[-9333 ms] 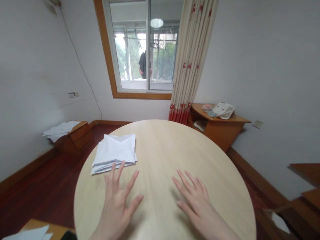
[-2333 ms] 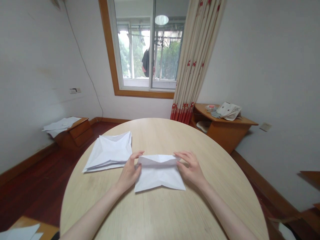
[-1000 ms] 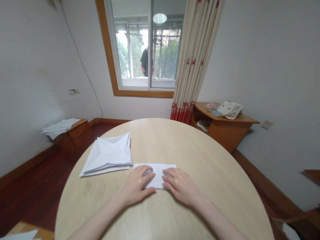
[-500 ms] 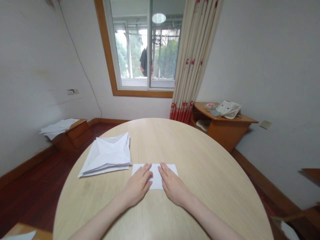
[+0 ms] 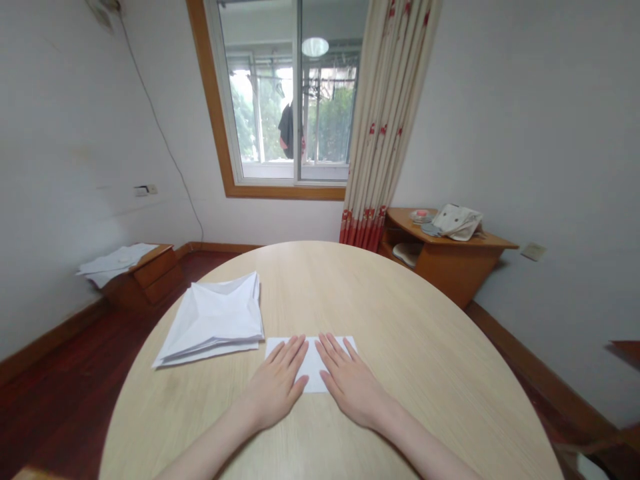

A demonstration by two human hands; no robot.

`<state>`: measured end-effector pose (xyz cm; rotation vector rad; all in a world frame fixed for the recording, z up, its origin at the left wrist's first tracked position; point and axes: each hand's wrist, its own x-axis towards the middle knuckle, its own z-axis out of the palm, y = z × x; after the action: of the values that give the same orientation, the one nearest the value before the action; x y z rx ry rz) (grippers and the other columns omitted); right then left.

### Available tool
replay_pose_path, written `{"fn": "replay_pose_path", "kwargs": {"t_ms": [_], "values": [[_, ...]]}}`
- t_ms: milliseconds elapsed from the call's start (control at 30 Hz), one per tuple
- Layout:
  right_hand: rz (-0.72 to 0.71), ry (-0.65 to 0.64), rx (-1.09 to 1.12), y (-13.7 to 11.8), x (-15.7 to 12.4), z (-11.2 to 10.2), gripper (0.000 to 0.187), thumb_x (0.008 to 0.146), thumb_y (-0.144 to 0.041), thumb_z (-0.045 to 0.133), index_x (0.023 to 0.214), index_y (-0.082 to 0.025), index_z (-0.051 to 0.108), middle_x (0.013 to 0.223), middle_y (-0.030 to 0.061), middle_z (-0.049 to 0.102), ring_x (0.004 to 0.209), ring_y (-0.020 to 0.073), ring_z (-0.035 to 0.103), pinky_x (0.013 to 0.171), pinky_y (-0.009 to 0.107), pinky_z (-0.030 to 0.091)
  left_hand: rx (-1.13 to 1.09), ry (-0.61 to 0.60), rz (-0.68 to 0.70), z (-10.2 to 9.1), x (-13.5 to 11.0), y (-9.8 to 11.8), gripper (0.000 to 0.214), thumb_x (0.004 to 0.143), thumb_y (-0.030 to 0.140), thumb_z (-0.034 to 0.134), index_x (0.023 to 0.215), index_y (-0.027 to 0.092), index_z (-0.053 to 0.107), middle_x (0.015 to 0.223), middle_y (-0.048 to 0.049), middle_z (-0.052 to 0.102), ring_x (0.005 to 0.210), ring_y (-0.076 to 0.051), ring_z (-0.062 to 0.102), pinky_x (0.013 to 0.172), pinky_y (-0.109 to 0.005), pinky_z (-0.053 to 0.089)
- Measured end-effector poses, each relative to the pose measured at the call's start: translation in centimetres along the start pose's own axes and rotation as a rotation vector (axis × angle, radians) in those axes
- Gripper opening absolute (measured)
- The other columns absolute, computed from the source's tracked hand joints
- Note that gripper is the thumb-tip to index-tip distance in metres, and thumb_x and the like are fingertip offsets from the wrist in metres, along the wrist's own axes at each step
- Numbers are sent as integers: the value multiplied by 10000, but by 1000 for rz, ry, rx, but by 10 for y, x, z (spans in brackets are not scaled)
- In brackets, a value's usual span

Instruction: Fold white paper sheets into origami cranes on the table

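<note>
A small white sheet of paper (image 5: 313, 375) lies flat on the round wooden table (image 5: 400, 360) in front of me. On its left part rests my left hand (image 5: 280, 383), palm down with the fingers stretched out. My right hand (image 5: 350, 380) lies flat on the right part in the same way, fingers a little spread. Between the two hands a strip of the paper shows; the rest is partly covered by them. Left of the paper sits a stack of folded white paper (image 5: 220, 313), its layers uneven at the edges.
Behind the table a corner cabinet (image 5: 450, 273) holds a whitish cloth bag (image 5: 457, 221). At the left wall a low drawer unit (image 5: 157, 270) has white sheets (image 5: 117, 261) on top. A long curtain (image 5: 385, 127) hangs beside the window (image 5: 295, 100).
Both hands have flattened onto the paper, their fingers now more spread and straight. The view has tilted up slightly, so everything sits a little lower. The folded stack stays in place.
</note>
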<state>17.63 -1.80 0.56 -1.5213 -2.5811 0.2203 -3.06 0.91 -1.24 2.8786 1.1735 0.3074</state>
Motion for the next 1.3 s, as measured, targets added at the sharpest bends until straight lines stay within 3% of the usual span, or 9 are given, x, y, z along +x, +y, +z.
{"fn": "replay_pose_path", "kwargs": {"t_ms": [133, 333, 667, 933, 1167, 1300], "values": [[13, 8, 0, 1, -1, 0, 523, 991, -305, 321, 1482, -126, 295, 1544, 126, 237, 1435, 292, 162, 1156, 553, 197, -11, -42, 1, 3, 0, -2, 538, 1014, 376, 284, 1491, 136, 225, 1555, -107, 237, 1443, -233, 188, 1154, -474, 229], [9, 27, 19, 1, -1, 1, 537, 998, -369, 310, 1489, -154, 277, 1541, 111, 250, 1434, 310, 175, 1135, 616, 173, -27, -34, -8, 2, 0, -1, 530, 1014, 387, 286, 1498, 179, 219, 1560, -87, 234, 1444, -235, 183, 1151, -482, 228], [-7, -6, 64, 14, -2, -4, 550, 985, -460, 347, 1481, -226, 299, 1536, 74, 278, 1431, 257, 213, 1152, 554, 194, -50, -7, 6, 3, 0, -4, 522, 1006, 387, 331, 1491, 211, 247, 1552, -88, 263, 1437, -244, 211, 1142, -491, 245], [-6, -34, 58, 14, -3, -6, 562, 989, -464, 333, 1486, -206, 282, 1548, 74, 247, 1437, 250, 191, 1161, 539, 173, -141, -46, 18, -3, -1, -8, 563, 996, 434, 358, 1498, 217, 220, 1554, -102, 240, 1439, -233, 198, 1149, -490, 233], [-27, -39, 87, 19, -9, -12, 557, 982, -438, 377, 1487, -226, 276, 1537, 80, 277, 1431, 256, 211, 1146, 563, 204, -285, -82, 89, -17, -3, -9, 769, 837, 420, 645, 1483, 226, 276, 1535, -135, 279, 1416, -264, 264, 1140, -497, 257], [0, -69, 102, 21, -14, -19, 562, 970, -424, 424, 1480, -223, 298, 1536, 91, 273, 1430, 268, 208, 1141, 559, 222, -324, -73, 83, -28, -4, -6, 714, 786, 357, 692, 1427, 227, 404, 1500, -123, 363, 1382, -267, 347, 1112, -479, 330]]}}
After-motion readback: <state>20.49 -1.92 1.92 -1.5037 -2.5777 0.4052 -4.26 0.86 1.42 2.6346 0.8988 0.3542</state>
